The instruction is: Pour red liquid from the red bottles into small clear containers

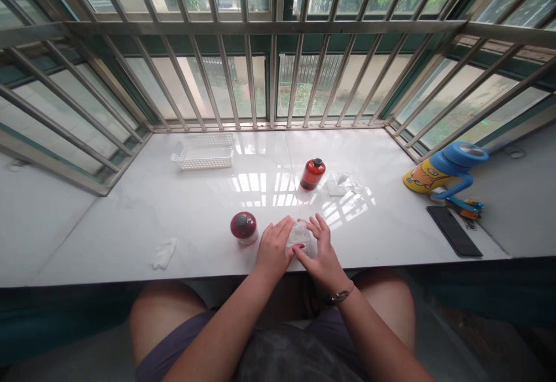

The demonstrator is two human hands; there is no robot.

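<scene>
Hands (274, 247), two; clear item (299, 232), one

The handled piece (299, 232) seems whitish, the nearer bottle (244, 226) maroon, the basket (206, 163) white.

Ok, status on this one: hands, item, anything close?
Left fingers and right fingers curved around a see-through item. Firm grip unconfirmed. Dark-red container close on the left; red bottle beyond the item.

The tabletop (108, 219) looks glossy, the bars (272, 80) metal, the basket (204, 163) plastic.
</scene>
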